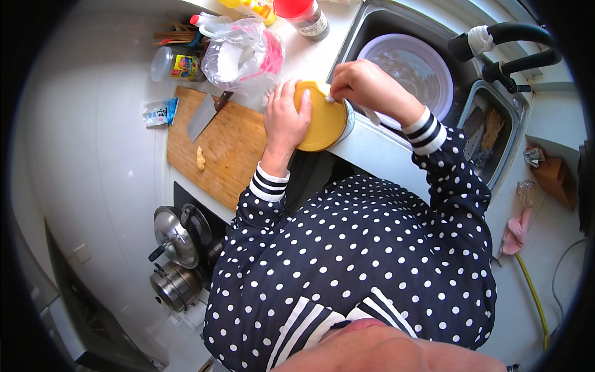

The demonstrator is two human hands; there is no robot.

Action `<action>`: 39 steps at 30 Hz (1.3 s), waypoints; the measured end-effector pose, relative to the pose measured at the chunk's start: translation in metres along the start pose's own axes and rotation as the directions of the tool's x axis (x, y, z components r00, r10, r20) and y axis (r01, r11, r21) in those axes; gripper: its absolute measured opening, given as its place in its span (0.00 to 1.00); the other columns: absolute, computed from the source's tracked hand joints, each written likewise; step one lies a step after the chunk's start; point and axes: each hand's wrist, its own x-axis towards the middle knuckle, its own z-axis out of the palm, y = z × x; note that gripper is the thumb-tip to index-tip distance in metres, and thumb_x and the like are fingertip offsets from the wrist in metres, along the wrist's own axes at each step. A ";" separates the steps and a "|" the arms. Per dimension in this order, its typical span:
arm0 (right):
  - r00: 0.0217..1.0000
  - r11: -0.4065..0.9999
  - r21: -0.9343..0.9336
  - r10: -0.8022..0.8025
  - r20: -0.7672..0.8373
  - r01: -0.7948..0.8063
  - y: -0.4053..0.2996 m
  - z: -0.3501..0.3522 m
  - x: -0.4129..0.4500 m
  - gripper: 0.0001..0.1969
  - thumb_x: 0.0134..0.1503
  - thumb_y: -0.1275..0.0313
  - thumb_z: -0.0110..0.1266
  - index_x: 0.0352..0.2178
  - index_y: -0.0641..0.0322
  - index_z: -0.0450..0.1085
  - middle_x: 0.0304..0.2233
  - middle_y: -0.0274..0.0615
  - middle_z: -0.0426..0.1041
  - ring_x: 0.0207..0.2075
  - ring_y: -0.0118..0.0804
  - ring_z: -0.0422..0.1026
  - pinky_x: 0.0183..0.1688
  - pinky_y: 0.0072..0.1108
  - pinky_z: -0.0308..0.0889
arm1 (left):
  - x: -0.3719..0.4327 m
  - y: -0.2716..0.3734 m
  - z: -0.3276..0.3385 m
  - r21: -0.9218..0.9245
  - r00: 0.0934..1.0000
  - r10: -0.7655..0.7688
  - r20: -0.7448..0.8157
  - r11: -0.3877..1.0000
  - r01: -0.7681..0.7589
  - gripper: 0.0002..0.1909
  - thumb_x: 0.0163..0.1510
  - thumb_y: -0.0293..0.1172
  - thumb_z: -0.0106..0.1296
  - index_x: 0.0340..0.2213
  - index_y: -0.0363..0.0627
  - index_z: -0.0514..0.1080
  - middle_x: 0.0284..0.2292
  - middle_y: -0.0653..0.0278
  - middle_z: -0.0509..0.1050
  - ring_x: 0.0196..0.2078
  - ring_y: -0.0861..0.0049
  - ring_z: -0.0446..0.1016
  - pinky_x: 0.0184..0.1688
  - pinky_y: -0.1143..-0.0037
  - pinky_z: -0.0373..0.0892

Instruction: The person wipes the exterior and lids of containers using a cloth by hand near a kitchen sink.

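My left hand (287,116) rests spread on the yellow lid (320,123) of a round container at the counter's front edge, its fingers at the far rim. My right hand (365,86) is at the lid's right side, fingertips pinched on something small and white (330,98) that I cannot identify. A white strip or handle (371,115) shows below that hand. Left of the container, a wooden cutting board (232,153) bears a cleaver (201,117) with a dark handle and a piece of ginger root (200,158).
A clear plastic bag (241,56), a jar with a red lid (309,21) and a clear jar (179,64) stand behind. At right, a lavender basin (404,69) holds water in the sink, under a black faucet (520,35). Steel pots (175,284) stand at lower left.
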 end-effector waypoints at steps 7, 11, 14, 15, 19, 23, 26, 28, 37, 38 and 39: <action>1.000 0.994 0.106 0.006 0.004 -0.007 0.006 0.000 -0.002 0.05 0.44 0.77 0.57 0.25 0.65 0.77 0.25 0.44 0.74 0.30 0.43 0.74 0.37 0.26 0.69 | 0.000 0.003 -0.002 -0.017 1.000 -0.018 0.002 1.000 0.018 0.16 0.53 0.35 0.47 0.42 0.40 0.68 0.39 0.52 0.72 0.42 0.54 0.70 0.45 0.65 0.65; 0.994 0.997 0.048 -0.057 -0.089 0.061 0.010 0.008 0.005 0.04 0.46 0.78 0.57 0.25 0.67 0.76 0.25 0.43 0.73 0.26 0.40 0.74 0.32 0.24 0.70 | 0.001 0.001 0.002 -0.012 1.000 -0.008 -0.011 1.000 0.008 0.16 0.53 0.35 0.47 0.42 0.40 0.68 0.38 0.52 0.72 0.42 0.54 0.69 0.45 0.64 0.65; 0.974 0.998 0.009 -0.064 -0.217 0.067 0.011 0.016 0.005 0.03 0.45 0.78 0.57 0.24 0.67 0.75 0.24 0.44 0.73 0.26 0.41 0.73 0.33 0.24 0.69 | 0.002 0.000 0.003 -0.010 1.000 0.000 -0.011 1.000 0.000 0.16 0.53 0.35 0.47 0.42 0.40 0.68 0.38 0.52 0.72 0.42 0.54 0.69 0.46 0.64 0.64; 0.979 0.998 0.003 -0.060 -0.193 0.062 0.008 0.014 0.005 0.03 0.45 0.78 0.57 0.24 0.67 0.75 0.23 0.44 0.73 0.26 0.41 0.73 0.33 0.25 0.69 | 0.001 -0.001 0.002 -0.007 1.000 0.003 -0.014 1.000 -0.003 0.16 0.53 0.35 0.47 0.42 0.40 0.68 0.38 0.52 0.72 0.42 0.54 0.69 0.46 0.64 0.64; 0.999 1.000 -0.028 -0.011 -0.043 0.010 -0.004 0.007 -0.004 0.03 0.44 0.78 0.57 0.22 0.67 0.75 0.23 0.44 0.72 0.27 0.43 0.73 0.34 0.26 0.69 | -0.001 -0.002 0.002 0.006 1.000 -0.004 -0.018 1.000 0.004 0.16 0.54 0.35 0.47 0.42 0.39 0.68 0.38 0.51 0.72 0.42 0.53 0.69 0.46 0.63 0.64; 0.972 0.998 0.058 0.000 -0.233 0.014 0.009 0.021 0.018 0.05 0.43 0.76 0.59 0.25 0.65 0.76 0.26 0.47 0.74 0.30 0.46 0.74 0.37 0.27 0.69 | 0.002 0.000 0.003 0.005 1.000 -0.010 0.000 1.000 0.010 0.16 0.54 0.35 0.47 0.42 0.38 0.68 0.38 0.50 0.72 0.42 0.53 0.69 0.46 0.63 0.64; 0.930 0.975 0.161 0.197 -0.310 -0.153 0.035 0.012 0.015 0.07 0.47 0.75 0.58 0.28 0.67 0.76 0.29 0.48 0.76 0.31 0.42 0.76 0.37 0.26 0.70 | 0.003 0.001 0.000 0.000 1.000 0.003 -0.009 1.000 -0.003 0.16 0.54 0.35 0.47 0.42 0.38 0.69 0.38 0.50 0.72 0.42 0.53 0.70 0.46 0.64 0.65; 0.877 0.894 0.369 0.375 -0.301 -0.256 0.033 0.007 0.007 0.07 0.50 0.74 0.57 0.31 0.67 0.76 0.31 0.48 0.77 0.31 0.37 0.76 0.39 0.24 0.71 | 0.000 -0.002 0.001 -0.005 1.000 0.006 -0.029 1.000 -0.006 0.16 0.54 0.35 0.47 0.42 0.38 0.69 0.38 0.50 0.72 0.42 0.53 0.70 0.46 0.64 0.65; 0.951 0.875 0.431 0.292 -0.104 -0.222 0.018 0.030 -0.008 0.07 0.51 0.74 0.58 0.29 0.70 0.74 0.28 0.40 0.75 0.32 0.29 0.74 0.39 0.19 0.69 | -0.002 -0.001 0.000 -0.015 1.000 -0.014 -0.027 1.000 0.014 0.16 0.54 0.36 0.47 0.41 0.39 0.69 0.39 0.51 0.72 0.42 0.54 0.69 0.47 0.64 0.64; 0.967 0.911 0.368 0.235 -0.096 -0.185 0.016 0.028 -0.008 0.07 0.51 0.74 0.58 0.28 0.70 0.74 0.27 0.40 0.74 0.31 0.29 0.74 0.39 0.19 0.69 | -0.002 0.000 -0.001 -0.010 0.999 -0.011 -0.041 1.000 0.011 0.16 0.54 0.36 0.47 0.41 0.40 0.69 0.39 0.51 0.72 0.42 0.54 0.70 0.47 0.64 0.64; 0.956 0.863 0.440 0.293 -0.032 -0.250 0.016 0.023 -0.002 0.06 0.51 0.75 0.58 0.27 0.70 0.74 0.27 0.39 0.72 0.30 0.28 0.74 0.38 0.19 0.70 | -0.001 0.001 0.000 -0.014 0.999 -0.009 -0.034 1.000 0.009 0.16 0.54 0.36 0.47 0.41 0.40 0.69 0.39 0.51 0.72 0.42 0.54 0.70 0.47 0.64 0.64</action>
